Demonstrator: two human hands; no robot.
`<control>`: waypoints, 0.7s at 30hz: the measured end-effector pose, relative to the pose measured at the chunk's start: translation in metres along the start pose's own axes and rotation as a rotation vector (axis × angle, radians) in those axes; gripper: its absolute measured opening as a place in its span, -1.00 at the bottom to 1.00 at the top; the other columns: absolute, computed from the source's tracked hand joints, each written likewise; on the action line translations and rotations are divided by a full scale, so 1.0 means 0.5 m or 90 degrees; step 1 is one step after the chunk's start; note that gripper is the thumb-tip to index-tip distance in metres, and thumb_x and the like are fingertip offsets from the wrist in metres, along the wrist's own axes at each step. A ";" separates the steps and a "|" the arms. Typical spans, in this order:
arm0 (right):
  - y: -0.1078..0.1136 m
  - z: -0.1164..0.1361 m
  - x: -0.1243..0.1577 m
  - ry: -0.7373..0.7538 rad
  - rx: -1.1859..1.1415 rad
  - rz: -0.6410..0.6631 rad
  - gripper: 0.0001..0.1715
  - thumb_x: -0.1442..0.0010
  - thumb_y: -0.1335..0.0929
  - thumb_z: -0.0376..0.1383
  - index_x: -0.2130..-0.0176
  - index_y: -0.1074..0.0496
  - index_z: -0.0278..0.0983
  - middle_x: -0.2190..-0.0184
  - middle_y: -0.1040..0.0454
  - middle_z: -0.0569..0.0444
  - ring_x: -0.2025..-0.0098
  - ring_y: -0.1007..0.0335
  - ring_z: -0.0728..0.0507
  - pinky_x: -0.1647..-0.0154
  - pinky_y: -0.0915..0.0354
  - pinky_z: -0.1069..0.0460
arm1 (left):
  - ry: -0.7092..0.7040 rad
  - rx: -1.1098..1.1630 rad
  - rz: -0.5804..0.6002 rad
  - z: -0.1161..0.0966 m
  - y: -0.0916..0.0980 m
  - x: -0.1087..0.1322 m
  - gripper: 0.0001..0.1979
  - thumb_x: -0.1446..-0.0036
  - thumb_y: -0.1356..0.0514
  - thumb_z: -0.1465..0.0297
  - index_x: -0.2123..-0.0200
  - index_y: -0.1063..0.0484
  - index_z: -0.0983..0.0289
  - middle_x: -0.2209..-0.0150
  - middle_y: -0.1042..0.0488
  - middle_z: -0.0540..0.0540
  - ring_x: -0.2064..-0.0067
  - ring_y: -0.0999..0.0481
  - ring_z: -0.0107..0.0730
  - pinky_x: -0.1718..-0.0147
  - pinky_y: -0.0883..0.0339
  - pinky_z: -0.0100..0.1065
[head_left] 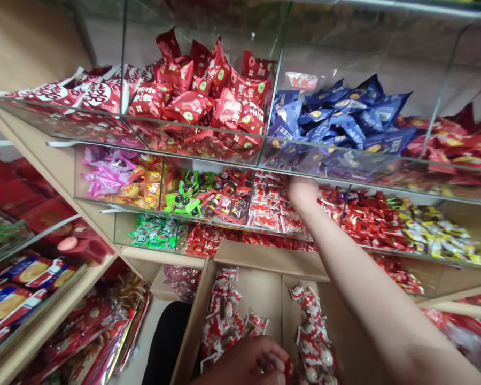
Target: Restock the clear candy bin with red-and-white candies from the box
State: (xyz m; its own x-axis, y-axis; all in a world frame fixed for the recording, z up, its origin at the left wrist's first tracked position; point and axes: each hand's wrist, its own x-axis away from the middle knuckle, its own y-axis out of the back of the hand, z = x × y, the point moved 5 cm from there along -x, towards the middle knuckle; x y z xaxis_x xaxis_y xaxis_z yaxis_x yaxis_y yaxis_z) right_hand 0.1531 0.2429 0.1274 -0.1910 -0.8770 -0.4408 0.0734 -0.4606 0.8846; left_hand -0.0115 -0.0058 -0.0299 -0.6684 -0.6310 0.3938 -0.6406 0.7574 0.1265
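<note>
My left hand: (260, 361) low over the cardboard box (270, 259), fingers curled inward, partly closed; red shows by the fingertips, can't tell if gripped.
My right hand: (303, 191) arm stretched up to the middle shelf row, at the red-and-white candies (264, 206) in the bin; fingers hidden, can't tell how far open or if holding anything.
Box candies: loose wrapped candies (224, 318) in the box, left side, plus another pile (310, 334) on the right side; same red-and-white look.
Middle row, left of bin: pink packets (108, 171), orange-yellow packets, then green-and-black candies (186, 195).
Middle row, right: red candies (371, 219), then yellow-and-white candies (436, 230).
Top row: red packets (208, 88), blue packets (344, 115), more red at far right.
Bottom row: green packets (156, 231) at left, red ones beside, partly behind box flap.
</note>
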 end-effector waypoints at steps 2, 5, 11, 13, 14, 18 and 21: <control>-0.007 0.000 -0.009 0.009 0.008 0.031 -0.75 -0.06 -0.24 -0.37 0.32 -0.45 -0.44 0.44 -0.47 -0.22 0.34 -0.40 -0.26 0.34 -0.26 -0.06 | 0.013 0.005 -0.003 0.007 -0.002 -0.004 -0.67 0.09 -0.11 0.40 0.19 -0.42 0.28 0.25 -0.50 0.12 0.27 -0.43 -0.34 0.34 -0.24 -0.40; -0.013 0.000 -0.019 0.051 0.006 0.072 -0.78 0.04 -0.32 -0.36 0.32 -0.44 -0.41 0.37 -0.47 -0.17 0.34 -0.39 -0.24 0.33 -0.27 -0.05 | 0.024 -0.023 -0.024 0.016 -0.002 -0.008 -0.67 0.11 -0.10 0.42 0.20 -0.43 0.26 0.27 -0.50 0.09 0.28 -0.43 -0.35 0.34 -0.25 -0.41; -0.004 0.001 -0.030 0.112 0.001 0.104 -0.67 0.04 -0.32 -0.36 0.20 -0.40 -0.40 0.23 -0.44 -0.15 0.18 -0.33 -0.25 0.16 -0.23 -0.06 | 0.019 -0.042 -0.010 0.031 -0.012 -0.018 -0.66 0.11 -0.11 0.41 0.18 -0.42 0.23 0.28 -0.50 0.05 0.29 -0.43 -0.38 0.34 -0.25 -0.43; 0.000 0.002 -0.028 0.125 0.001 0.128 -0.66 0.07 -0.34 -0.36 0.22 -0.41 -0.41 0.24 -0.44 -0.16 0.20 -0.34 -0.25 0.18 -0.25 -0.04 | 0.020 -0.041 0.006 0.035 -0.017 -0.023 -0.66 0.10 -0.11 0.41 0.17 -0.42 0.24 0.27 -0.50 0.05 0.29 -0.43 -0.38 0.34 -0.25 -0.43; 0.001 0.003 -0.026 0.131 0.002 0.139 -0.65 0.09 -0.35 -0.36 0.22 -0.42 -0.42 0.25 -0.45 -0.17 0.21 -0.35 -0.25 0.19 -0.25 -0.03 | 0.021 -0.042 0.011 0.037 -0.019 -0.024 -0.66 0.10 -0.11 0.40 0.17 -0.42 0.24 0.27 -0.50 0.06 0.28 -0.43 -0.37 0.34 -0.25 -0.43; 0.007 0.006 -0.021 0.153 0.004 0.152 -0.62 0.10 -0.34 -0.37 0.21 -0.41 -0.46 0.23 -0.44 -0.24 0.19 -0.33 -0.28 0.18 -0.23 -0.03 | 0.035 -0.086 -0.020 0.044 -0.013 -0.027 -0.67 0.08 -0.11 0.39 0.18 -0.42 0.22 0.26 -0.50 0.05 0.25 -0.44 -0.35 0.29 -0.27 -0.41; 0.021 0.001 -0.007 0.156 0.001 0.143 -0.61 0.02 -0.28 -0.37 0.15 -0.37 -0.48 0.22 -0.43 -0.26 0.20 -0.34 -0.27 0.19 -0.23 -0.04 | 0.045 -0.166 -0.058 0.043 0.006 -0.026 -0.68 0.07 -0.12 0.33 0.17 -0.42 0.16 0.21 -0.48 0.03 0.20 -0.43 -0.31 0.22 -0.26 -0.37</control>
State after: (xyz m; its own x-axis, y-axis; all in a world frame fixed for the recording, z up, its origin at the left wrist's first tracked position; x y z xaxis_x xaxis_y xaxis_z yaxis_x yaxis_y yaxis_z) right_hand 0.1542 0.2411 0.1382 0.0707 -0.9634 -0.2585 0.0848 -0.2524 0.9639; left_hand -0.0130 0.0011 -0.0543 -0.5785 -0.6925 0.4310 -0.5718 0.7211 0.3912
